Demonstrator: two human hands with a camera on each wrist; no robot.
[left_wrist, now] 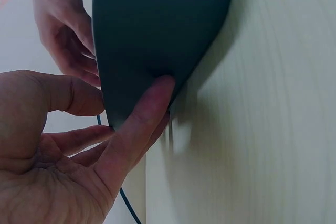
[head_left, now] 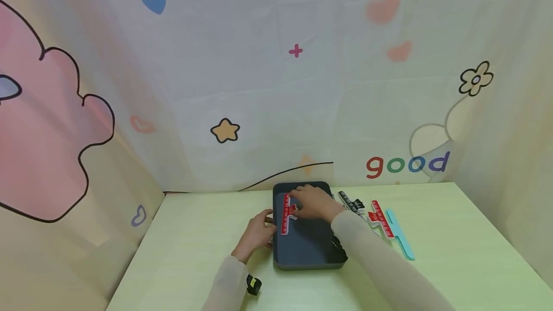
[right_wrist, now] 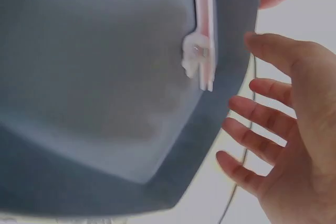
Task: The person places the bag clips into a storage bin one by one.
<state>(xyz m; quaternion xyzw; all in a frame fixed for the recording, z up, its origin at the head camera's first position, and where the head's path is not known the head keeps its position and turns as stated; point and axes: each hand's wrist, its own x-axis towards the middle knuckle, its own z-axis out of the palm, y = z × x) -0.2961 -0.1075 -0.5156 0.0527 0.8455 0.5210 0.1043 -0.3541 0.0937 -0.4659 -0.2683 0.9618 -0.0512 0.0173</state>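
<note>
A dark grey rectangular tray (head_left: 302,251) lies on the table. Inside it, near the left wall, rests a red clip with white ruler-like marks (head_left: 285,215). My left hand (head_left: 256,235) holds the tray's left side; in the left wrist view the thumb is at the rim and the fingers lie against the outer wall (left_wrist: 157,19). Above the tray's far part is my right hand (head_left: 315,201), beside the red clip. From the right wrist, that hand (right_wrist: 304,124) shows spread fingers with nothing between them, apart from the clip (right_wrist: 205,35).
To the right of the tray lie a black clip (head_left: 351,203), another red clip (head_left: 383,220) and a turquoise clip (head_left: 399,234). The right forearm passes near them. A printed cloth (head_left: 259,85) hangs behind the table (head_left: 194,253).
</note>
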